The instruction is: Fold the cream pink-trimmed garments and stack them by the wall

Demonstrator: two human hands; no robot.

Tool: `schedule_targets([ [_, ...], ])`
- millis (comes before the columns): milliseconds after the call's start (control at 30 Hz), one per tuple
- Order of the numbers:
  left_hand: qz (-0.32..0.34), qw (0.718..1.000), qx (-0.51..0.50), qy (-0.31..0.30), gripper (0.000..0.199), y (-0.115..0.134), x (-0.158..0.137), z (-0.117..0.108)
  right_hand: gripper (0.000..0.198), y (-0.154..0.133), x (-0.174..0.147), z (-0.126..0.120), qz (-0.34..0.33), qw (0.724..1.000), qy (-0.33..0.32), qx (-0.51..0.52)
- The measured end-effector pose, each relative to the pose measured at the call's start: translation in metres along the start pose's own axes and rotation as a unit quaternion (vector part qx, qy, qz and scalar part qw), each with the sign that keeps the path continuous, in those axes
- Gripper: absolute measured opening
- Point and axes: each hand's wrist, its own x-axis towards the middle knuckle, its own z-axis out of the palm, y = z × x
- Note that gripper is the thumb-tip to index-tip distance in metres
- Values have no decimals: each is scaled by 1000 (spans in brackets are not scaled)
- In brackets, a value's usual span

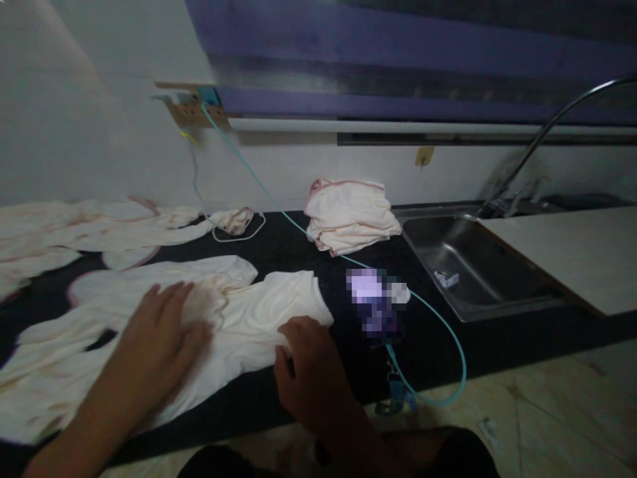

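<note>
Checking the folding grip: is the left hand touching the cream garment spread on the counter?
Touching. The head view shows the left hand lying flat, palm down, on the cream garment, with no gap.

Folded cream cloth stack (351, 214) near back edge of black counter (298, 249), just left of steel sink (472, 265). Curved faucet (547, 126) at sink's back edge. Teal cable (259, 179) runs from wall socket (192, 109) across counter, over front edge. More cream garments (99, 222) at counter's back left.
</note>
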Motion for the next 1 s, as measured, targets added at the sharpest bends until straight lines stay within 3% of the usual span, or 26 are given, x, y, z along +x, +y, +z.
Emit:
schedule_targets([
  [133,-31,988,-143,-44,69,52,45,-8,28,4,-3,3,39,994,76,-65],
  [267,19,976,-186,-114,86,85,102,18,37,8,-4,9,91,992,36,-85],
  [367,99,961,-160,-204,67,94,129,38,33,7,-2,10,101,992,8,-76],
  [433,126,952,-165,-226,53,99,136,44,33,6,-1,8,102,991,24,-78],
  [600,71,962,-224,-137,33,110,131,26,25,-1,-3,-4,28,993,103,-44],
  [700,50,960,-264,-75,35,116,123,1,19,-4,-5,-11,-59,996,64,7],
  [767,36,953,-296,-54,37,123,113,-21,15,-6,-4,-12,-79,996,26,39],
  [867,33,949,-310,-42,36,134,84,-52,18,-5,-2,-9,-20,996,43,72],
  [1000,95,942,-281,-157,25,141,29,-73,16,0,-1,-3,65,987,62,135],
])
